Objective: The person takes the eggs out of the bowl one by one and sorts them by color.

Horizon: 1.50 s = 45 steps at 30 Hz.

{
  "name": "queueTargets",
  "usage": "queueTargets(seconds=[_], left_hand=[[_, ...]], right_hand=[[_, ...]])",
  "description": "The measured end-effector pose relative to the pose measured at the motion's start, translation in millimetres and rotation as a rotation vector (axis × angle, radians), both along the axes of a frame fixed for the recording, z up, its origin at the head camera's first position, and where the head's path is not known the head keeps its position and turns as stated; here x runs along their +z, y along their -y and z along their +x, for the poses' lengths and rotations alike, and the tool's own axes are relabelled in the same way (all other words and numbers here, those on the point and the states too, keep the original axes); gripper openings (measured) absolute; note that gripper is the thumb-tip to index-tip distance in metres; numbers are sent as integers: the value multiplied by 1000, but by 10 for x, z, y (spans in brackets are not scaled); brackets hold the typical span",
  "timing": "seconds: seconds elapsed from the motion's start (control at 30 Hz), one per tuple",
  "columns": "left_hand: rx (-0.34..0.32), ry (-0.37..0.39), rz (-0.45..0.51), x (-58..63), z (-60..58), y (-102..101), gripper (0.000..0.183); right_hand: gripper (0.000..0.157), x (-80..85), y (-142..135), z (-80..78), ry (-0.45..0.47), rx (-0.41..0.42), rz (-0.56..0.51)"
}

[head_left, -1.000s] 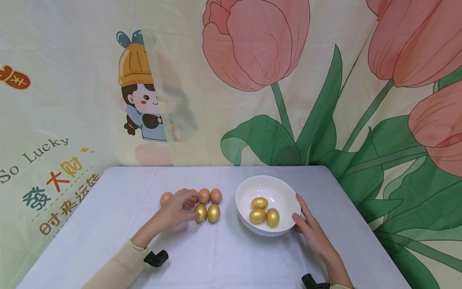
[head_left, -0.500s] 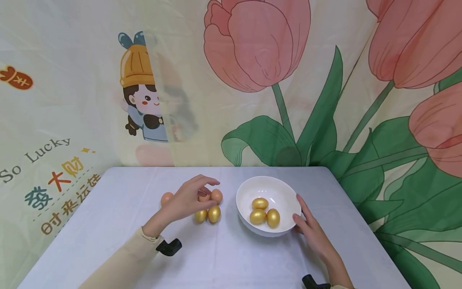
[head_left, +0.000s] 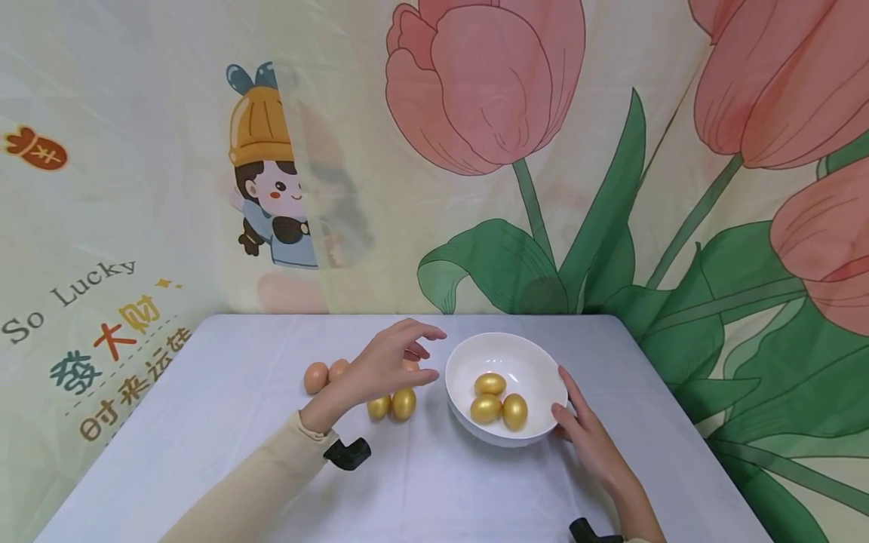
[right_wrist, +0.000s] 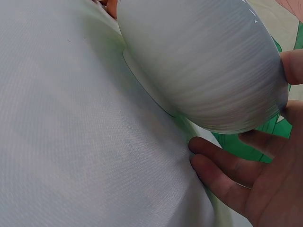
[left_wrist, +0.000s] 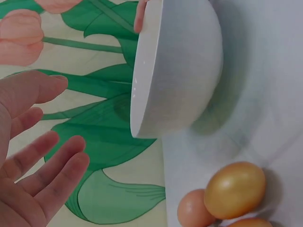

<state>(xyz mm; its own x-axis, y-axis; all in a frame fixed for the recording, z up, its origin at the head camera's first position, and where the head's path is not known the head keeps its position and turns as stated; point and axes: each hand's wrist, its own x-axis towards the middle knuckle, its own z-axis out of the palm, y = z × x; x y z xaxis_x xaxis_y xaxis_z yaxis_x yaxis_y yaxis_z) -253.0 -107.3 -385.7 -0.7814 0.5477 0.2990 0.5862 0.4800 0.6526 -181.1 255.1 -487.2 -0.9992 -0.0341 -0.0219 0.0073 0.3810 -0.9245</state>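
Observation:
My left hand (head_left: pixel 388 363) hovers over the eggs, just left of the bowl, fingers spread and nothing in them. The left wrist view shows the palm bare. A white bowl (head_left: pixel 468 354) stands on the table with several fingers of my right hand (head_left: pixel 592 445) holding its right side, thumb at the rim. Inside the bowl lie three golden eggs (head_left: pixel 514 411). Two more golden eggs (head_left: pixel 403 404) sit on the cloth below my left hand. Behind them is a row of brown eggs (head_left: pixel 316 377), partly hidden by that hand.
A white cloth (head_left: pixel 434 490) covers the table. At its far edge hangs a backdrop (head_left: pixel 353 151) printed with tulips and a cartoon figure. Black camera mounts (head_left: pixel 348 454) sit at both wrists.
My left hand has moved right and away from me, from the eggs toward the bowl, its fingers spreading. The right hand and the bowl stay in place; the same three golden eggs lie inside.

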Motion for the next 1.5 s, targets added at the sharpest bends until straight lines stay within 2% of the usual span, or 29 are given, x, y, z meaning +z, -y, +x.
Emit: queueTargets(seconds=[0.33, 0.7, 0.87, 1.0, 1.23, 1.5], left_hand=[[-65, 16, 3, 16, 5, -314, 53], [-145, 97, 23, -132, -3, -739, 50], [-143, 143, -19, -203, 5, -916, 49], [-150, 131, -57, -287, -20, -1039, 51], [-153, 79, -127, -395, -50, -1149, 52], [-122, 129, -150, -460, -48, -1199, 53]], right_hand=[[70, -7, 5, 9, 0, -8, 14], [70, 6, 11, 4, 7, -8, 11], [70, 6, 14, -2, 24, -8, 9], [70, 3, 4, -5, 24, -8, 14], [70, 3, 0, -8, 31, 4, 33], [72, -1, -10, -34, 55, 16, 34]])
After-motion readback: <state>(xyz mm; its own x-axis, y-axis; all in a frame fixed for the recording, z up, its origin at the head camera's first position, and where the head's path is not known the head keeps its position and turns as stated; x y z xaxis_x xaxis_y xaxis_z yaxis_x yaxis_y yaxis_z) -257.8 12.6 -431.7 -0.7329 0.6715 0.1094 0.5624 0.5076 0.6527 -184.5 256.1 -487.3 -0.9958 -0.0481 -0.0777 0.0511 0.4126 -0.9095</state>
